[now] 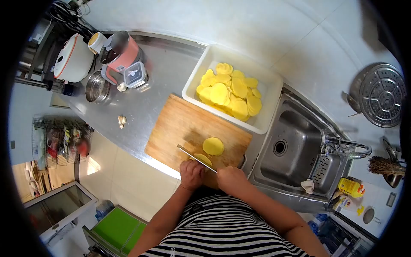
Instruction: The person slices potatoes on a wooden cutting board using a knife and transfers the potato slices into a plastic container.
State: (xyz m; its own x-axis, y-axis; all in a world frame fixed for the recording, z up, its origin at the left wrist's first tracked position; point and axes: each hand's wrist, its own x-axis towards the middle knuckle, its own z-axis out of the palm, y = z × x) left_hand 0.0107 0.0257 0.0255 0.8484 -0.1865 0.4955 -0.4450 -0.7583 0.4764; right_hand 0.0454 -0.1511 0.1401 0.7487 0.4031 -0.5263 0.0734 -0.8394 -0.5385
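A wooden cutting board lies at the counter's front edge. My right hand is closed around the handle of a kitchen knife, whose blade points up and to the left. Just under the blade is a yellow potato slice. The fingers of my left hand are curled beside the blade, gripping the potato, most of which they hide. One round potato slice rests flat on the board above the knife. Behind the board, a white plastic tub holds many potato slices.
To the right is a steel sink with a faucet and a crumpled cloth. Garlic cloves, a metal bowl, a lidded container, a pink pot and a white rice cooker stand at left.
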